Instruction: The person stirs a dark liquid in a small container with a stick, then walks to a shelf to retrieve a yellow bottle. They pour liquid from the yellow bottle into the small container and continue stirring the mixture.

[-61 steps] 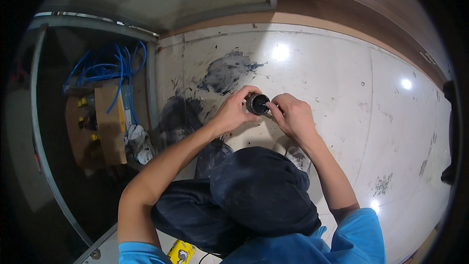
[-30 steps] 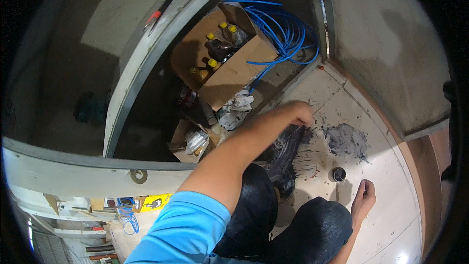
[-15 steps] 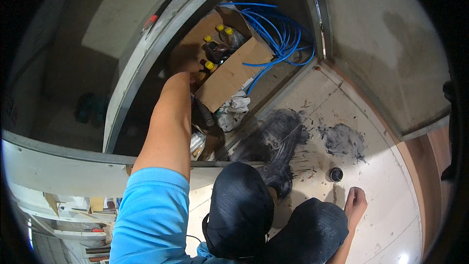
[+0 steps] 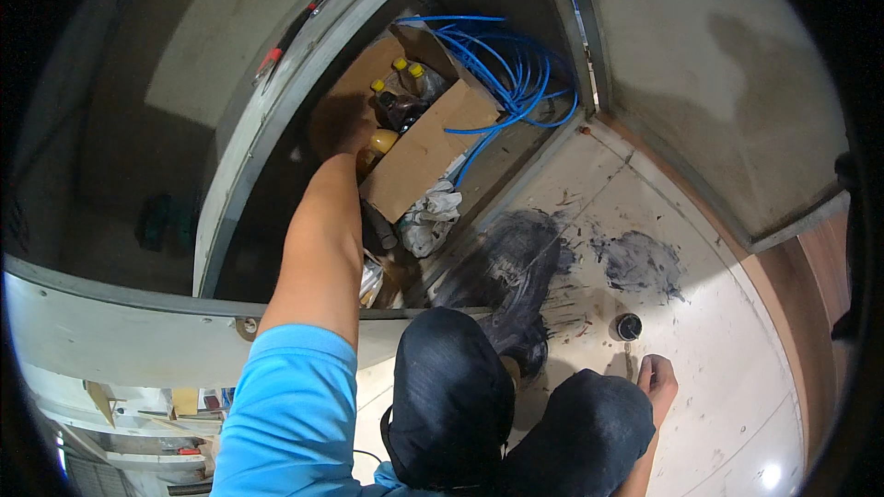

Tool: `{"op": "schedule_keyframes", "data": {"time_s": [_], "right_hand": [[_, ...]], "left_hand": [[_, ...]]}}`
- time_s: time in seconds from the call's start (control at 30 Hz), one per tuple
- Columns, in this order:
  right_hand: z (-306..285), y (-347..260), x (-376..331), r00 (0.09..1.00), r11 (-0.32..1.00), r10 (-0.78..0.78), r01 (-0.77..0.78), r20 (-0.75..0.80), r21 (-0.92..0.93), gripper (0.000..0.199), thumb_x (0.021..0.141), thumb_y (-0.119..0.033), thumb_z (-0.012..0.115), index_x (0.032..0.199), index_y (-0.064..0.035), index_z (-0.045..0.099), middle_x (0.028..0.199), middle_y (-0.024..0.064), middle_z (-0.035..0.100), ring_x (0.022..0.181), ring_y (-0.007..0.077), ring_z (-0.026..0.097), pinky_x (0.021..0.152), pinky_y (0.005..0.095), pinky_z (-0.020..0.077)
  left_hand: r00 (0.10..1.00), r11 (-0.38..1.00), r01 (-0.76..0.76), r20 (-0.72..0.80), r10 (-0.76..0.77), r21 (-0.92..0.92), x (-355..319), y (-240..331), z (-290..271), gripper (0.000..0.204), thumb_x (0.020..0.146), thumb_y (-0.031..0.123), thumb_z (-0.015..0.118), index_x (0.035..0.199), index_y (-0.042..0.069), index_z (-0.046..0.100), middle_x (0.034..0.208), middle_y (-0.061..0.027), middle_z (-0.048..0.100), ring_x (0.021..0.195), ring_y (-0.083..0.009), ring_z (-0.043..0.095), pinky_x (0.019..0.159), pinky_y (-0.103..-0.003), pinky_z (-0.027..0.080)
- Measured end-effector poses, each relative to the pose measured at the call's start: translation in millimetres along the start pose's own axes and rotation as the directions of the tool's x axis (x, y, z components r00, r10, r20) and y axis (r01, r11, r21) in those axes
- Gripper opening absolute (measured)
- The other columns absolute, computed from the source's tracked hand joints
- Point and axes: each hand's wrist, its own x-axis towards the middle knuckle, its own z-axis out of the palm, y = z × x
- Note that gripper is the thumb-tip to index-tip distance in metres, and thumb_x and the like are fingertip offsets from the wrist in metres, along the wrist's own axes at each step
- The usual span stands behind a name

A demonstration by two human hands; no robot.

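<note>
Grey metal frames the open cabinet (image 4: pixel 232 170) I'm watching from afar; to its right spreads a pale tiled floor (image 4: pixel 714 387), smeared black. Inside the cabinet: an open brown cardboard box (image 4: pixel 428 144) and, just beside it, a loose coil of blue plastic hose (image 4: pixel 502 55). My left hand (image 4: pixel 354 132) is down in the box, dim; fingers apart or clamped, I cannot tell. Right hand (image 4: pixel 658 379) low over the floor, fingers curled, grip unclear to me. Yellow-capped plastic bottles (image 4: pixel 402 110) sit near the left hand. Round black pot (image 4: pixel 628 327) on the floor, just ahead of the right hand, untouched. I judge the step a reach among the bottles; next calls for a sure finger grip, clear of neighbouring caps.
</note>
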Motion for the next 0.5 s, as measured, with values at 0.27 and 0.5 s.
{"op": "schedule_keyframes", "data": {"time_s": [0.27,0.5], "right_hand": [[5,6,1,0.987,0.988,-0.149,0.151,-0.05,0.034,0.014,0.105,-0.009,0.067,0.105,0.0039,0.074,0.091,0.0186,0.072,0.073,0.0289,0.068,0.07,0.0386,0.054],[-9,-12,2,0.986,0.986,-0.162,0.163,-0.041,0.032,0.015,0.105,-0.01,0.067,0.105,0.0032,0.074,0.096,0.0188,0.073,0.076,0.0304,0.07,0.073,0.0393,0.0559]], "left_hand": [[0.958,0.959,0.284,-0.041,-0.284,-0.01,7,-4,-51,0.048,0.096,0.056,0.067,0.121,0.018,0.081,0.132,-0.0163,0.076,0.126,-0.0314,0.072,0.105,-0.046,0.058],[0.933,0.941,0.336,-0.149,-0.328,0.033,15,-14,-60,0.053,0.096,0.05,0.069,0.128,0.009,0.079,0.134,-0.0159,0.076,0.124,-0.031,0.074,0.104,-0.046,0.058]]}}
